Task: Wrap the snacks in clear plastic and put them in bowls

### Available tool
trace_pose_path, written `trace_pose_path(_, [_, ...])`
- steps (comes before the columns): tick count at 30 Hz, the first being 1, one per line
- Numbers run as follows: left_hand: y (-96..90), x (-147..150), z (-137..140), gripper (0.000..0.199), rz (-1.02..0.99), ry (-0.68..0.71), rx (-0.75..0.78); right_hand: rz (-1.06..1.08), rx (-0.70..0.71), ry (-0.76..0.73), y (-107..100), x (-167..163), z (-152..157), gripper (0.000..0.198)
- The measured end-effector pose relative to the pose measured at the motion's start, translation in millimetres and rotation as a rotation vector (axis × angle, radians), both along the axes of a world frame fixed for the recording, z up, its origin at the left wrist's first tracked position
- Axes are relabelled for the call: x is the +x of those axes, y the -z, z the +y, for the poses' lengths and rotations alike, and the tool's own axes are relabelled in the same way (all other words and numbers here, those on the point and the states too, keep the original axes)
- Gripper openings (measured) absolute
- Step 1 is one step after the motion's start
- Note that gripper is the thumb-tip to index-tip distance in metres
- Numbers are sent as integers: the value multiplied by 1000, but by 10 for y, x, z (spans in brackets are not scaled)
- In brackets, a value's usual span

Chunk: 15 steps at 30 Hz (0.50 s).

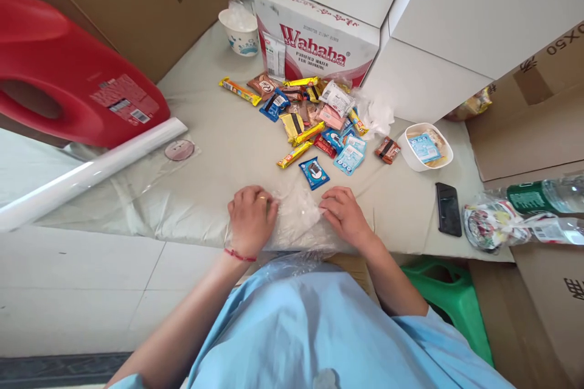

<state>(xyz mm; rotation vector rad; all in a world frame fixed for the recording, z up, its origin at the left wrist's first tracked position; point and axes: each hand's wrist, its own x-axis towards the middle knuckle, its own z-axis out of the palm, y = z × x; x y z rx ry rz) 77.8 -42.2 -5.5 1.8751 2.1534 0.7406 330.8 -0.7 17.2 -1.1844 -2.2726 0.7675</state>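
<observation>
A crumpled clear plastic bag (298, 213) lies at the front edge of the covered table, between my two hands. My left hand (252, 219), with a red cord on its wrist, is closed on the bag's left side. On the right side, my right hand (344, 214) pinches the bag's edge between thumb and fingers. Just beyond the bag lies a blue snack packet (314, 172). Behind it spreads a pile of wrapped snacks, with a yellow bar (294, 155), light-blue packets (350, 157) and a white packet (336, 97). A brown packet (387, 150) sits apart on the right.
A Wahaha carton (319, 42) and a paper bowl (241, 33) stand at the back. Leftward are a red jug (77, 73) and a white roll (95, 171). Rightward are a white tub (413, 157), a phone (448, 209) and bottles (563, 194). A green stool (456, 298) stands below.
</observation>
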Motion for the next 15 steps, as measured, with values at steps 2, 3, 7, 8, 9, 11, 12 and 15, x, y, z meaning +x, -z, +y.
trace_pose_path(2, [53, 3, 73, 27, -134, 10, 59, 225, -111, 208, 11, 60, 11, 16])
trace_pose_path(3, [49, -3, 122, 27, -212, 8, 78, 346, -189, 330, 7, 112, 19, 19])
trace_pose_path(7, [-19, -30, 460, 27, -401, 27, 4, 624, -461, 661, 27, 358, 66, 34])
trace_pose_path(8, [-26, -37, 564, 26, -410, 41, -18, 599, -481, 684, 47, 419, 75, 35])
trace_pose_path(9, [-28, -46, 659, 24, -414, 46, -10, 537, -473, 691, 66, 480, 81, 33])
trace_pose_path(11, [-33, -65, 784, 26, -406, 26, 121, 354, -353, 697, 87, 606, 89, 28])
trace_pose_path(12, [-44, -74, 800, 29, -384, 7, 221, 259, -249, 703, 79, 669, 96, 25])
trace_pose_path(15, [-111, -78, 648, 29, -242, 29, 453, 77, 76, 729, -39, 826, 204, 21])
